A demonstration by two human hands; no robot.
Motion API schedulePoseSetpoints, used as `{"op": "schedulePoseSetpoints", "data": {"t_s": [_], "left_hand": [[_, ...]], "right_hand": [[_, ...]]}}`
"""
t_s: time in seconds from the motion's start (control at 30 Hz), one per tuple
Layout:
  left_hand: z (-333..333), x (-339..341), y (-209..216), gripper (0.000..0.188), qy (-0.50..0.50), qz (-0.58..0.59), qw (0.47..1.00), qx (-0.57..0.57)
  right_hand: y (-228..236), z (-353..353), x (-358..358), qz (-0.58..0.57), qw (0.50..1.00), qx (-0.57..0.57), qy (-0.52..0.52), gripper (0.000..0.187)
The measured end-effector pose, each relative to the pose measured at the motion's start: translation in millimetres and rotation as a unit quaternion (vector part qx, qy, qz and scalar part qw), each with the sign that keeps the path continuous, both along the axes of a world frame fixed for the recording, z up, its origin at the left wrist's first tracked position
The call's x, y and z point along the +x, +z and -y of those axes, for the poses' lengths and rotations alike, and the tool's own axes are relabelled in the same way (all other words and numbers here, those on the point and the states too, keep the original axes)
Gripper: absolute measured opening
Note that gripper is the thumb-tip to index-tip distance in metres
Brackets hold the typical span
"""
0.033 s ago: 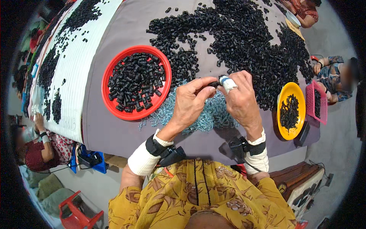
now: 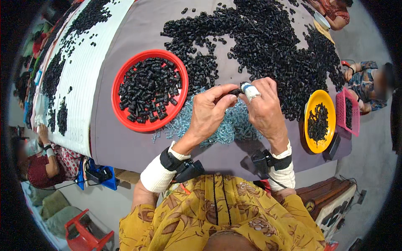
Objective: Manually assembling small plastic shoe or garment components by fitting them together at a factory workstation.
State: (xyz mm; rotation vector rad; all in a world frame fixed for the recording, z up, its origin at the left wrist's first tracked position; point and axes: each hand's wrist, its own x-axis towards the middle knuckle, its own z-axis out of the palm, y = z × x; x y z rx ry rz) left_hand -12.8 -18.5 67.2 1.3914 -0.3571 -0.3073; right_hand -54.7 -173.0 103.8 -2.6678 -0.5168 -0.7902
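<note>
My left hand and my right hand meet fingertip to fingertip over the table. Together they pinch a small black piece. The forefinger of my right hand is wrapped in white and blue tape. Under both hands lies a heap of tiny pale blue-green parts. Just left of my left hand stands a round red tray filled with black pieces. A large spread of loose black pieces covers the cloth beyond my hands. Each wrist wears a white band with a black device.
A yellow bowl and a pink basket, both holding black pieces, stand at the right. A white cloth with more black pieces runs along the left. Other people sit at the right, far end and lower left.
</note>
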Motion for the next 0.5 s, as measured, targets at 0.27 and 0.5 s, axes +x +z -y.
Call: {"op": "schedulePoseSetpoints", "data": {"t_s": [0.27,0.5], "left_hand": [[1.7,2.5,-4.0,0.021,0.002,0.038,0.999,0.026],[2.4,1.2,-3.4,0.02,0.021,0.075,0.996,0.041]], "right_hand": [[-7.5,-1.0,-1.1,-0.02,1.0,-0.008,-0.022,0.011],[-11.2,1.4,-0.6,-0.03,0.999,-0.01,0.011,0.011]]}}
